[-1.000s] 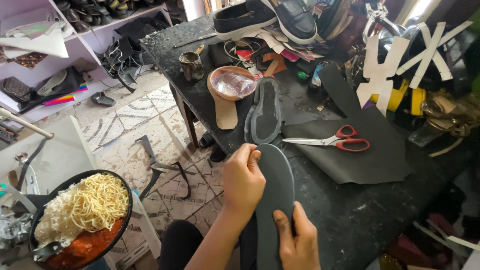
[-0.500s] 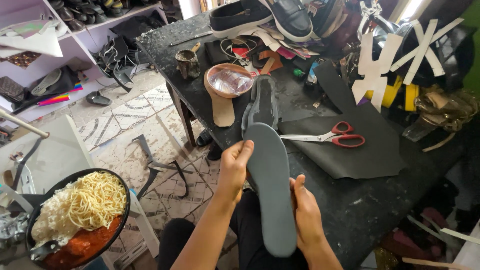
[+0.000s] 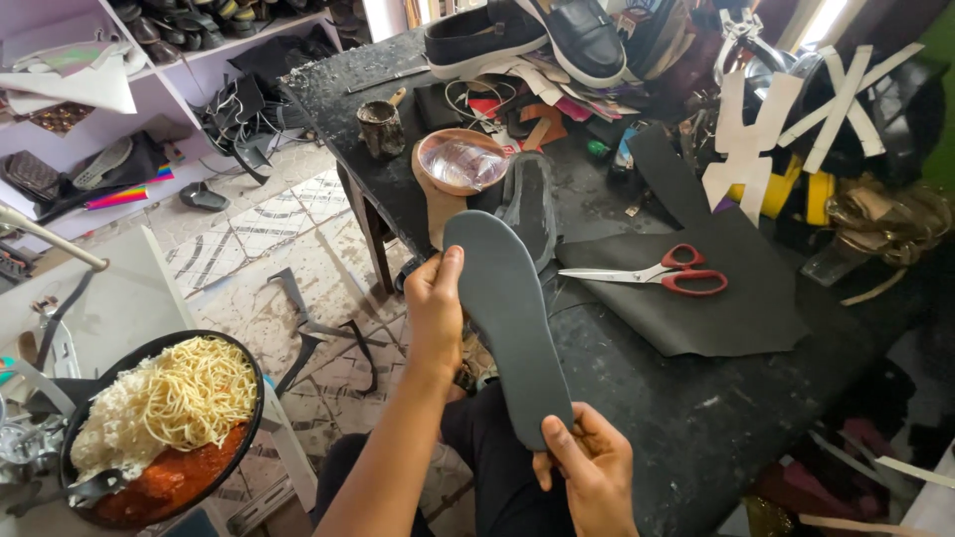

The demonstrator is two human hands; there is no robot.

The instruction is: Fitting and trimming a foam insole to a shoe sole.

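Head view: a flat grey insole (image 3: 509, 318), matte and foam-like with a rounded toe and narrower heel, is held up in the air at the near edge of the dark, speckled worktable (image 3: 686, 418). Left hand (image 3: 435, 303) is closed on the insole's upper left edge, thumb lying on its face and fingers curled behind. Right hand (image 3: 594, 472) grips the lower heel end, thumb pressed on the face and the rest of the fingers wrapped under. Just beyond the insole's toe, a second dark sole (image 3: 530, 204) lies flat on the table, beside a tan sole piece carrying a shallow bowl with a clear, glossy lining (image 3: 461, 162). Red-handled scissors (image 3: 657, 272) with steel blades rest on a sheet of smooth black leather-like material (image 3: 731, 308). White paper pattern strips (image 3: 741, 149) stand further back. Lower left, a round black pan of noodles, rice and red sauce (image 3: 164, 423) sits on a pale surface.
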